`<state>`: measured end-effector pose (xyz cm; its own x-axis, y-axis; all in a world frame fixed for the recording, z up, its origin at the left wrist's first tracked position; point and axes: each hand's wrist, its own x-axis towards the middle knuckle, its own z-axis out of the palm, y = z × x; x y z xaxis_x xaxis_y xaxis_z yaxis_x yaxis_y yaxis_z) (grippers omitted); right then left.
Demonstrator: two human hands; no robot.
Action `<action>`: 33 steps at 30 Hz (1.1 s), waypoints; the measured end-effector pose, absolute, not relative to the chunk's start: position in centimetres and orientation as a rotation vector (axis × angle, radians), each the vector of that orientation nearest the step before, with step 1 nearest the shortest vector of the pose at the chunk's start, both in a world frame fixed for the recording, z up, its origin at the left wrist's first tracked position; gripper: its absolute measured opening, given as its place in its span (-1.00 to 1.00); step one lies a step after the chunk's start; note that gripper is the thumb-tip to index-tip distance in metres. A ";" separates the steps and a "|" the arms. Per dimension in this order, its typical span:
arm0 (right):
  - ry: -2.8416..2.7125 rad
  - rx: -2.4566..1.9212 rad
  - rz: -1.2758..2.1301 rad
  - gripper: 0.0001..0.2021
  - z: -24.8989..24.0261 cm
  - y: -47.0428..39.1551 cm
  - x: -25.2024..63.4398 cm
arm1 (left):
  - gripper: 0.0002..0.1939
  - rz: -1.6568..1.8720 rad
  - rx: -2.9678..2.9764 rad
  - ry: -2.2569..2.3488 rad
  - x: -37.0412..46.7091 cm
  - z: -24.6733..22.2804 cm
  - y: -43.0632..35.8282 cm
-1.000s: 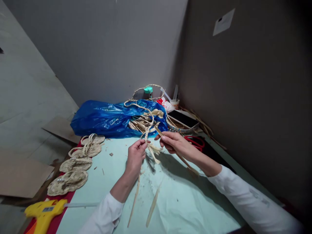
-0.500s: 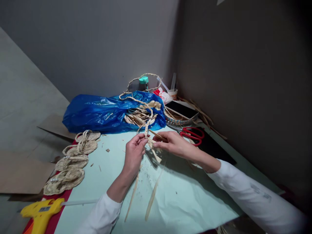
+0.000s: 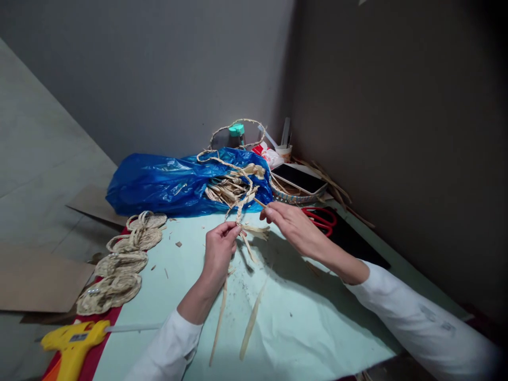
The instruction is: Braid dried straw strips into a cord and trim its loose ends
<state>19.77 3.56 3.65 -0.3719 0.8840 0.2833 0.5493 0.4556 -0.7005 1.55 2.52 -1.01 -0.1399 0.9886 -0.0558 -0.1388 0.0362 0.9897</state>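
Observation:
My left hand (image 3: 222,241) pinches the near end of a braided straw cord (image 3: 239,212) between thumb and fingers. Loose straw strands (image 3: 254,231) fan out from that end toward the right and toward me. To the right and slightly higher, my right hand (image 3: 283,219) is closed on a thin straw strip (image 3: 260,203), whose tip points up and left past the cord. Beyond the hands, the cord runs up over a blue plastic bag (image 3: 159,182) and loops against the wall. Dry straw (image 3: 226,189) shows in the bag's opening.
Red-handled scissors (image 3: 323,219) lie right of my right hand, near a phone (image 3: 299,178) on a round tray. Coiled straw pieces (image 3: 121,263) line the left edge, above a yellow glue gun (image 3: 77,338). Two loose strips (image 3: 250,328) lie in front.
My right hand has moved up and right, away from the braid's end, carrying the strip. The loose strands now spread further right. My left hand keeps its pinch, and the view has shifted slightly.

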 end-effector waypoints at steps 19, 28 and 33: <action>-2.287 -1.269 0.718 -0.76 2.2 2.4 18.0 | -0.83 1.401 1.016 1.215 2.2 -0.4 2.1; -2.313 -1.362 0.587 -0.78 1.7 2.1 17.6 | -0.76 1.371 0.989 1.211 2.3 -0.2 2.0; -2.293 -1.344 0.631 -0.76 1.7 2.1 17.5 | -0.78 1.348 1.012 1.203 2.5 -0.1 1.9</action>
<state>17.47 2.07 1.69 -0.4529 0.8839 0.1168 0.6996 0.4335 -0.5680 2.51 1.87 -0.11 -0.1263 0.9912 -0.0395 -0.1510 0.0202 0.9883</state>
